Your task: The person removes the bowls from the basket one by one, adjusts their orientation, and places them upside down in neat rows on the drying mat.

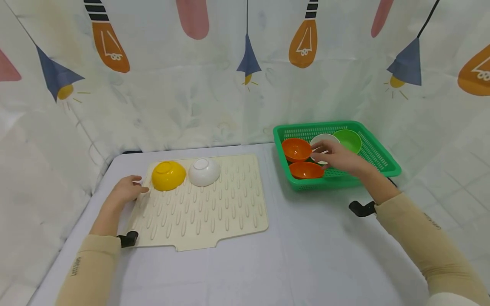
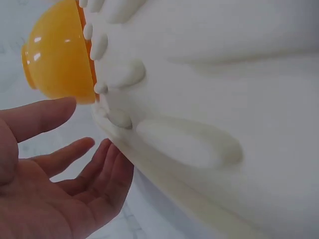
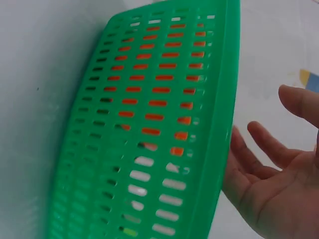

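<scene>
My left hand (image 1: pixel 126 189) lies beside the left edge of a cream draining mat (image 1: pixel 214 212), fingers loosely spread and holding nothing. Close to its thumb, in the left wrist view, an upside-down yellow bowl (image 2: pixel 60 52) sits on the mat. A white bowl (image 1: pixel 204 171), also bottom up, stands right of the yellow one. Over a green plastic basket (image 1: pixel 329 183) reaches my right hand (image 1: pixel 333 156), its thumb and fingers apart with nothing between them. Beneath and around it are an orange bowl (image 1: pixel 296 148), a second orange bowl (image 1: pixel 306 171), a white bowl (image 1: pixel 323 138) and a light green bowl (image 1: pixel 349 141).
Both stand on a table covered in white cloth (image 1: pixel 249 272), the basket at the back right, the mat at the left. Behind hangs a white curtain (image 1: pixel 214 102) printed with lamps and bulbs. Dark camera mounts (image 1: pixel 361 208) stick out from both wrists.
</scene>
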Tool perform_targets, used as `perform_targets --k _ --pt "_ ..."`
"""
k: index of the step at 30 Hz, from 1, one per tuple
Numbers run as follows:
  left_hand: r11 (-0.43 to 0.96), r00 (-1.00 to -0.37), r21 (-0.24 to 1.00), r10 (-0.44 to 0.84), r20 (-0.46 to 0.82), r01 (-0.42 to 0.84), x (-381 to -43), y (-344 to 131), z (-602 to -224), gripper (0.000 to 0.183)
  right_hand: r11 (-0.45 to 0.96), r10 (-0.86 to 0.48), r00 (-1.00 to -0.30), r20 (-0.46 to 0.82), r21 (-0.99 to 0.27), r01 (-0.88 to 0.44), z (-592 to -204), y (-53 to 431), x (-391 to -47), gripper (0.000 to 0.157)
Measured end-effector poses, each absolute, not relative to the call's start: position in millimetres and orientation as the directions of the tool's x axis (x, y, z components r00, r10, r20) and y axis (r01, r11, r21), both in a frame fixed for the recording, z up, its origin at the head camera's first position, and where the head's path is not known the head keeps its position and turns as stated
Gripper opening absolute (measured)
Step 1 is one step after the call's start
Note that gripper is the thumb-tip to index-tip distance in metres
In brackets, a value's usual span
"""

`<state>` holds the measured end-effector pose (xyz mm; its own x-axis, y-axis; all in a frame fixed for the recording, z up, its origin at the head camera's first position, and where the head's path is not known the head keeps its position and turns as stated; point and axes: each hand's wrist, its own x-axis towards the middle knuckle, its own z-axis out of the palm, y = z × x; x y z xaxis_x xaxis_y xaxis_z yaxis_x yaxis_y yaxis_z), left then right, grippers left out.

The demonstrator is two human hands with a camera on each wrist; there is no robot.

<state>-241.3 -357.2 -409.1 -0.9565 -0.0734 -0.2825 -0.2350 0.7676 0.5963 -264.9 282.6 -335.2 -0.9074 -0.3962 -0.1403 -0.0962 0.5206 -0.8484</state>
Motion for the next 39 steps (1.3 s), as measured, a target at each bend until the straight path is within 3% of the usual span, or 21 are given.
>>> perform_targets --k 7,17,29,39 --pt "0.744 -0.95 0.643 0.038 -0.31 -0.18 -240.2 -370.1 -412.4 0.067 0.547 -0.35 -0.911 -0.217 -0.837 -0.01 -343.8 303.5 -267.6 0.061" --pt "0.721 -0.946 0.665 0.043 -0.321 -0.193 -242.6 -378.8 -415.5 0.067 0.472 -0.29 -0.883 -0.37 -0.858 0.204 -358.7 314.8 -277.6 0.061" --pt "0.716 -0.904 0.645 0.048 -0.425 -0.265 -249.2 -390.8 -413.4 0.074 0.574 -0.346 -0.781 -0.52 -0.776 0.262 -355.7 309.1 -295.2 0.06" --pt "0.728 -0.896 0.637 0.071 -0.438 -0.254 -250.4 -389.0 -411.2 0.077 0.637 -0.322 -0.803 -0.502 -0.742 0.209 -366.9 301.5 -300.0 0.051"
